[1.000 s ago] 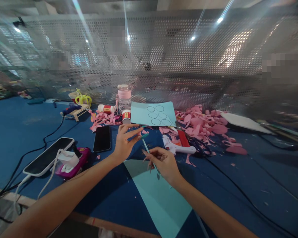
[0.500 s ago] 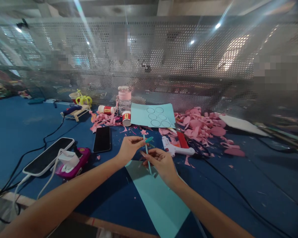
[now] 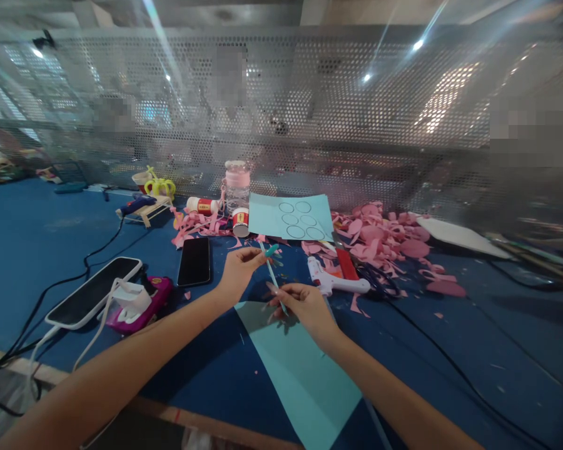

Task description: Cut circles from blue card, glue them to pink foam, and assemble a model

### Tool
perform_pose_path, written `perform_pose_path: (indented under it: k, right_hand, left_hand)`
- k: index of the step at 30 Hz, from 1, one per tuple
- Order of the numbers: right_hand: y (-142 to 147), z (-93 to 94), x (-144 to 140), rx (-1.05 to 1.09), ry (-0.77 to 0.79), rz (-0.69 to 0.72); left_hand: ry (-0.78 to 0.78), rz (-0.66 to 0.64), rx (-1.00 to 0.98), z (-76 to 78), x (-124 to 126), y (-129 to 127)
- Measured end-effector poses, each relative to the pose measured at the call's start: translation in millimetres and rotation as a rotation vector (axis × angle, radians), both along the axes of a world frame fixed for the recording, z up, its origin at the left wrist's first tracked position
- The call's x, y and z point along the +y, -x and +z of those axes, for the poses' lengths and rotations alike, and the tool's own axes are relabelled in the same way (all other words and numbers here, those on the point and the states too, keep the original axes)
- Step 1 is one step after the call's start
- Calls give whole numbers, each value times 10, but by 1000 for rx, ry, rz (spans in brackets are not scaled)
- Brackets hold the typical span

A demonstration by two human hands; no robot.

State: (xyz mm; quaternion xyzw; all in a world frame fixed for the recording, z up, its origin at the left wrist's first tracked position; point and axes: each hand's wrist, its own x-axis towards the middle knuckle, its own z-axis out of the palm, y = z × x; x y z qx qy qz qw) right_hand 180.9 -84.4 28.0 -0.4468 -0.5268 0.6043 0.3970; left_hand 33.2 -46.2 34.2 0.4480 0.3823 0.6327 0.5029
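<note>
A thin pale-blue stick slants between my hands above the table, with a small pink piece at its top end. My left hand pinches it near the top. A teal leaf-shaped piece juts out at these fingertips; whether it is fixed to the stick I cannot tell. The fingers of my right hand close round the stick's lower end. Under that hand lies a long sheet of teal paper, partly covered by the right forearm.
A white glue gun lies right of my hands, beside pink paper scraps. Behind is a blue sheet with drawn circles. A black phone, a magenta power strip and a white-cased phone lie left.
The stick's top has tilted left and my left hand has shifted slightly left with it. My right hand stays almost in place, now nearer the stick's bottom end.
</note>
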Motion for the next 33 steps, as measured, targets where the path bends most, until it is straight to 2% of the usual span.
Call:
perform_pose_path:
  k: [6, 10, 12, 14, 18, 22, 29, 33]
  right_hand:
    - [-12, -28, 34, 29, 33, 38]
    - [-23, -56, 60, 76, -20, -36]
    - [-26, -72, 69, 93, -24, -58]
    - [-28, -86, 71, 95, -7, -58]
    - [-47, -102, 69, 55, 15, -26]
    - [-78, -87, 70, 38, -20, -73]
    - [-81, -33, 71, 48, -96, -54]
    - [-92, -49, 91, 34, -124, -125]
  left_hand:
    - [20, 59, -135, 8, 66, 30]
    - [73, -140, -106, 21, -5, -13]
    - [99, -197, -77, 22, -39, -34]
    - [97, -169, -90, 26, -44, -32]
    - [79, -29, -198, 55, 37, 41]
    - [106, 35, -267, 59, 111, 93]
    - [148, -38, -249, 4, 30, -15]
    - [125, -136, -182, 1, -4, -29]
